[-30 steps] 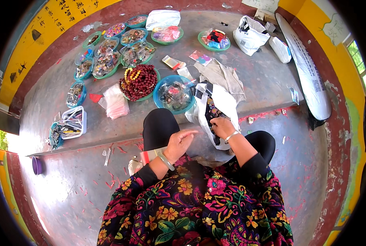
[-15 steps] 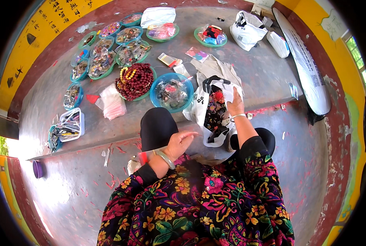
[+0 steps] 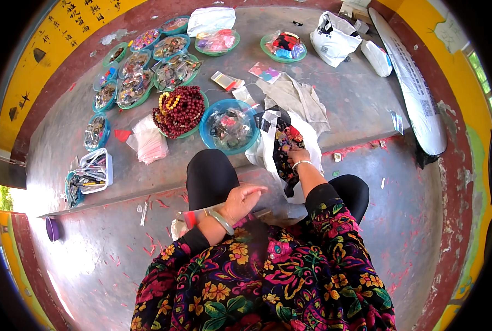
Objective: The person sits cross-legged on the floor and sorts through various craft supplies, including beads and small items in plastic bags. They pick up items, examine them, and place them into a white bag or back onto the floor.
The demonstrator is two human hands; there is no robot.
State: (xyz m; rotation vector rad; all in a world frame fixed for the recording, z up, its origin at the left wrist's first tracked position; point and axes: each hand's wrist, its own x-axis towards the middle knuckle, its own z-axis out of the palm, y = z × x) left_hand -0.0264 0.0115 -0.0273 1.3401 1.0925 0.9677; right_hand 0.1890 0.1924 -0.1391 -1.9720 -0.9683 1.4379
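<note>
Head view; bag (image 3: 308, 134) around right fingers (image 3: 295, 155)

White plastic bag (image 3: 310, 138): right wall slumped inward
Bare, bangled right hand (image 3: 297, 156): moved from its rim down among dark, multicoloured contents (image 3: 280, 159)

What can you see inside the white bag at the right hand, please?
Dark items with some red among them show inside the white bag. The right hand is in its opening; what lies deeper or beneath the hand is covered.
</note>
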